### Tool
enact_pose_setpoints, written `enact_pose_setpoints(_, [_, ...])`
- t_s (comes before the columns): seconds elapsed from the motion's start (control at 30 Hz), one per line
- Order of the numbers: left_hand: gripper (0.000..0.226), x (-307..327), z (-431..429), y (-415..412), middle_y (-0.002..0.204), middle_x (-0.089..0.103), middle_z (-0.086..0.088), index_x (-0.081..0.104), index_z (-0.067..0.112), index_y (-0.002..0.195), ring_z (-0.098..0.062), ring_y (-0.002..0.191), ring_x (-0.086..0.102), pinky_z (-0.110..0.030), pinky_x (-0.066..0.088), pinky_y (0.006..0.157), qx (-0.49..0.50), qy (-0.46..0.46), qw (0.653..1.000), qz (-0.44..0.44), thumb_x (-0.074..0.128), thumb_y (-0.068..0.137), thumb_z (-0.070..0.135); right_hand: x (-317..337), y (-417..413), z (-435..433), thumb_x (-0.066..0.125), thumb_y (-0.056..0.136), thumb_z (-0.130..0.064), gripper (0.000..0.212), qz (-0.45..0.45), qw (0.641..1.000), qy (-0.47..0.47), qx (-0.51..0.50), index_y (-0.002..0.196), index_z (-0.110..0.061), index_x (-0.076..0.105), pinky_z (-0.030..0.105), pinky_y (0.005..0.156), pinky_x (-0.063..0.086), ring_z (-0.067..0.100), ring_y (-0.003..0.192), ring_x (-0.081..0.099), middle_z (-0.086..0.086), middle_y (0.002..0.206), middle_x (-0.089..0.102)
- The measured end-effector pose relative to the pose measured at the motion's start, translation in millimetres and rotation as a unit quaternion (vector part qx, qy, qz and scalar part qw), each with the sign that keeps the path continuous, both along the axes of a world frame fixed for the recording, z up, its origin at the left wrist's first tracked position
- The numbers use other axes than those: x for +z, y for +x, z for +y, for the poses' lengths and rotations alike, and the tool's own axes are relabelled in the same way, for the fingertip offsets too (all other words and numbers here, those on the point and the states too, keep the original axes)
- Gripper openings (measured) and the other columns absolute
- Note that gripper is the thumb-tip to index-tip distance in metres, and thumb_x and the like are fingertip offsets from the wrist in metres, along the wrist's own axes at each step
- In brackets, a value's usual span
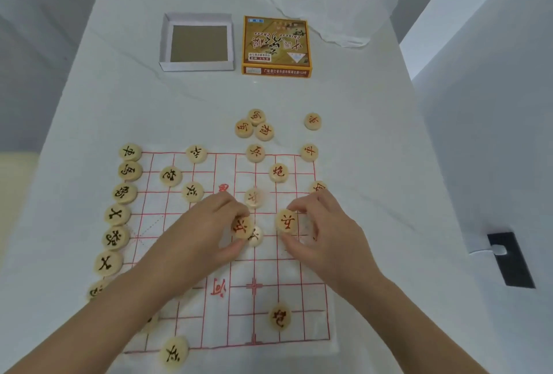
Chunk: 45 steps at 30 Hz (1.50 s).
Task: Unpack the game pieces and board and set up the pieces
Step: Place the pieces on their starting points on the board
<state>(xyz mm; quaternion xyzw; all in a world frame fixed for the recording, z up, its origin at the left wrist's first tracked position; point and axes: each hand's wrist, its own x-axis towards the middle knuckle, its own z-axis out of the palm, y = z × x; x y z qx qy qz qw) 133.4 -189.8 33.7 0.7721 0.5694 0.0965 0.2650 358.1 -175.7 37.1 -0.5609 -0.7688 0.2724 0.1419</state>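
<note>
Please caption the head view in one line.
Left hand pinches one red xiangqi piece, right hand a second piece, over the paper board.

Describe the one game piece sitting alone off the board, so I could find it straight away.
Start at the white board with red grid lines. Just past its far edge, short of the orange box, three round wooden pieces huddle together. The lone piece lies to their right, red-lettered like them but touching nothing.
</note>
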Motion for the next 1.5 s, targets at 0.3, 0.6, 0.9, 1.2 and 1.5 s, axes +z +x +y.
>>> enact_pose_setpoints(0.3, [0.029,-20,-59,15,0.097,0.054,0.012,0.06,0.028,0.103,-0.006,0.081,0.053,-0.023,0.05,0.069,-0.077,-0.024,0.997,0.012,0.069,0.076,0.034,-21,5,-102,0.065,0.074,-0.049,0.031,-0.027,1.0,0.011,-0.01,0.098,-0.033,0.056,0.021,0.07,0.042,-0.001,0.08,0.049,-0.019,0.095,0.049])
enact_pose_setpoints(0.6, [0.051,-20,-65,9,0.114,0.048,0.01,0.051,0.026,0.128,-0.01,0.1,0.05,-0.024,0.045,0.084,-0.052,-0.037,0.998,-0.007,0.069,0.081,0.033,-33,-14,-138,0.064,0.073,-0.051,0.029,-0.062,0.994,0.073,0.044,0.095,-0.033,0.06,0.027,0.078,0.034,0.008,0.081,0.051,-0.011,0.092,0.05])
enact_pose_setpoints(0.9, [0.05,-19,-70,-3,0.113,0.047,0.012,0.05,0.026,0.132,-0.006,0.096,0.05,-0.019,0.046,0.08,-0.035,-0.026,0.999,0.018,0.065,0.084,0.034,-33,-17,-138,0.061,0.073,-0.057,0.033,-0.094,0.991,0.074,0.052,0.097,-0.035,0.063,0.029,0.079,0.033,0.011,0.083,0.051,-0.01,0.091,0.05])
enact_pose_setpoints(1.2, [0.034,3,-4,9,0.102,0.051,0.015,0.06,0.026,0.116,-0.004,0.087,0.048,-0.019,0.04,0.068,0.045,0.049,0.998,0.012,0.065,0.083,0.032,-8,-4,-18,0.059,0.082,-0.038,0.027,-0.014,0.992,0.1,-0.077,0.104,-0.025,0.067,0.03,0.085,0.035,0.01,0.097,0.052,-0.012,0.101,0.049])
enact_pose_setpoints(1.5, [0.056,-13,124,25,0.128,0.042,-0.005,0.045,0.021,0.131,-0.026,0.115,0.043,-0.038,0.038,0.09,0.192,0.06,0.977,0.068,0.066,0.079,0.029,-16,-8,139,0.056,0.089,-0.026,0.048,-0.035,0.987,0.034,-0.152,0.136,-0.027,0.044,0.034,0.076,0.049,0.019,0.107,0.054,-0.001,0.137,0.038])
